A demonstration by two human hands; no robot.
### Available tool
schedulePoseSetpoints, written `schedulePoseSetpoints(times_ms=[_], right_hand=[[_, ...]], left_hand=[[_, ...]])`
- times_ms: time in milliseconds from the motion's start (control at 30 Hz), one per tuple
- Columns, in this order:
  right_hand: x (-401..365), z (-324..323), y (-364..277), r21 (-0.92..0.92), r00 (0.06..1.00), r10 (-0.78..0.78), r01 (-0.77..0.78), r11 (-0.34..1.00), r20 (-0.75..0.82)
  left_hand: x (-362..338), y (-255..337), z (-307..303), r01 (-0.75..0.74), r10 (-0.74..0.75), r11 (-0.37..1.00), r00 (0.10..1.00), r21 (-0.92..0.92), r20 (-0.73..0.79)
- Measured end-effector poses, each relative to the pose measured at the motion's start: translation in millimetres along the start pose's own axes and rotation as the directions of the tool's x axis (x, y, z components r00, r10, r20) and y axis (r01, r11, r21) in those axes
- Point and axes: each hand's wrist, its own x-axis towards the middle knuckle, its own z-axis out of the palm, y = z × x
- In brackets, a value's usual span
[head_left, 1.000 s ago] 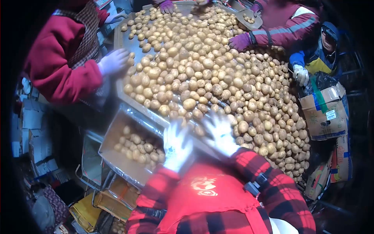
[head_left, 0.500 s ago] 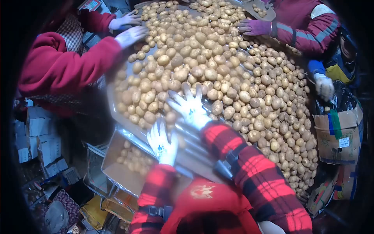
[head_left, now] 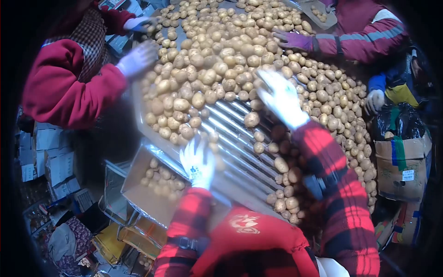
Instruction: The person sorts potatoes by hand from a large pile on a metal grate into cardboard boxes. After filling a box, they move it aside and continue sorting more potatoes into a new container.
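Many potatoes (head_left: 217,69) lie heaped over a slatted metal table (head_left: 240,143), whose bars show bare in the middle. My left hand (head_left: 197,162), in a white glove, has its fingers spread at the near edge of the slats, beside a few potatoes. Farther right and forward, my right hand (head_left: 280,96), also white-gloved, reaches over the heap with its fingertips at the potatoes. It is blurred, and whether its fingers grip anything is not clear.
A cardboard box (head_left: 138,194) with potatoes stands below the table's left edge. One co-worker's gloved hands (head_left: 138,59) are at the upper left, another's purple glove (head_left: 295,40) at the upper right. A third gloved hand (head_left: 374,100) is near a taped carton (head_left: 400,161) on the right.
My right hand has moved right and forward, away from my left hand, and more bare slats show. My left hand has shifted slightly right. The left co-worker's hands have drawn back leftward.
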Motion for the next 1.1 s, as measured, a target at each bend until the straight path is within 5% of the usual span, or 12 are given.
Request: schedulePoseSetpoints(times_ms=[133, 267, 433, 467, 533, 567, 667, 733, 867, 900, 1000, 1100], right_hand=[[-78.2, -7.4, -61.5, -0.251, 0.89, 0.216, -0.12, 0.96, 0.401], [-80.0, 80.3, -49.1, -0.32, 0.953, 0.122, -0.028, 0.947, 0.277], [-29.9, 1.5, -106.9, 0.168, 0.701, 0.38, -0.577, 0.799, 0.603], [-61.3, 3.9, -113.8, -0.07, 0.849, 0.045, -0.01, 0.998, 0.527], [-94.5, 0.1, -132.5, 0.093, 0.851, -0.095, 0.055, 0.994, 0.517], [-120.2, 5.6, -146.0, -0.142, 0.955, 0.007, 0.037, 0.989, 0.295], [-120.0, -46.6, -114.2, 0.175, 0.83, -0.136, 0.047, 0.983, 0.541], [-95.7, -67.2, -84.8, -0.231, 0.717, 0.311, -0.212, 0.95, 0.624], [-109.0, -58.9, 72.1, -0.595, 0.971, 0.221, -0.229, 0.77, -0.087], [-116.5, -38.9, 80.1, -0.62, 0.94, 0.336, -0.294, 0.728, -0.05], [-90.5, -33.0, 22.7, -0.435, 0.772, 0.597, -0.469, 0.768, 0.22], [-97.5, -9.4, -42.3, -0.368, 0.874, 0.478, -0.417, 0.831, 0.091]], left_hand=[[-0.8, -2.3, 0.3, -0.028, 0.028, 1.0, 0.999, 0.009, -0.017], [1.4, -0.3, -3.5, -0.066, 0.065, 0.997, 0.998, -0.037, -0.026], [-11.6, 32.3, -12.3, 0.038, -0.056, 0.823, 0.998, -0.566, -0.014], [-9.1, 46.1, -23.1, -0.003, 0.0, 0.858, 1.0, -0.513, -0.006], [-13.9, 42.0, -17.5, 0.151, 0.04, 0.789, 0.954, -0.596, 0.295], [-10.7, 56.8, -34.8, 0.135, 0.129, 0.779, 0.921, -0.613, 0.367], [-16.6, 61.4, -42.0, 0.111, 0.31, 0.731, 0.825, -0.674, 0.472], [-18.8, 57.8, -39.6, 0.11, 0.28, 0.753, 0.839, -0.649, 0.467], [-17.1, 32.6, -33.1, 0.181, -0.01, 0.834, 0.95, -0.522, 0.314], [-18.4, 26.9, -26.0, 0.16, -0.021, 0.857, 0.961, -0.49, 0.276], [-16.6, 29.1, -8.8, 0.153, -0.081, 0.883, 0.981, -0.443, 0.176], [-19.6, 25.6, -2.2, 0.146, -0.104, 0.838, 0.989, -0.525, 0.107]])
